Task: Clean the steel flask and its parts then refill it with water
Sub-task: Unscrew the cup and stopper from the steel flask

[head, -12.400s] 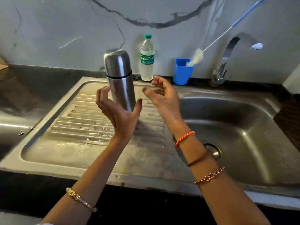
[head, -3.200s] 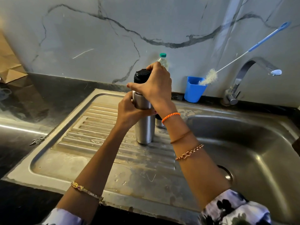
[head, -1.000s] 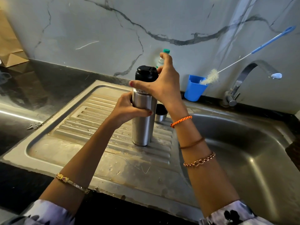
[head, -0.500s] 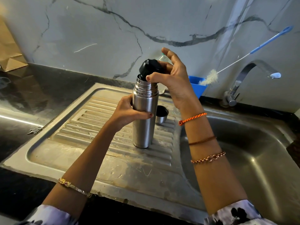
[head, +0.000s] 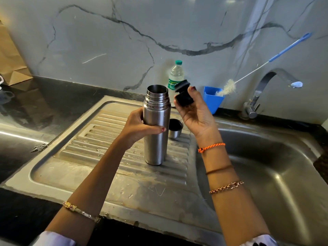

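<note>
The flask (head: 156,125) stands upright on the ribbed drainboard (head: 113,139) of the sink (head: 266,174), its mouth open and uncovered. The left hand (head: 136,128) grips it round the upper body, fingers wrapped behind and the thumb across the front, just below the threaded neck. The right hand (head: 195,110) is raised just beside the flask's mouth, to its right and clear of it, palm turned toward the camera. It pinches the stopper (head: 183,95) between thumb and fingertips; the stopper is tilted, with its narrower threaded end pointing up toward the wall.

The flask is a tall, plain steel cylinder with a brushed finish and several ridged rings at the neck. Its inside looks dark and shiny; whether it holds liquid cannot be told. The stopper is black and round. The cup (head: 174,128), a short steel lid with a dark inside, stands mouth up on the drainboard just behind and to the right of the flask, between the two hands.

Against the wall stand a water bottle (head: 174,77) with a green cap and a blue tumbler (head: 213,100) holding a long brush (head: 229,87). The tap (head: 266,86) rises at the sink's far right. The table (head: 26,121) is dark stone, with a brown paper bag (head: 10,64) at its far left.
</note>
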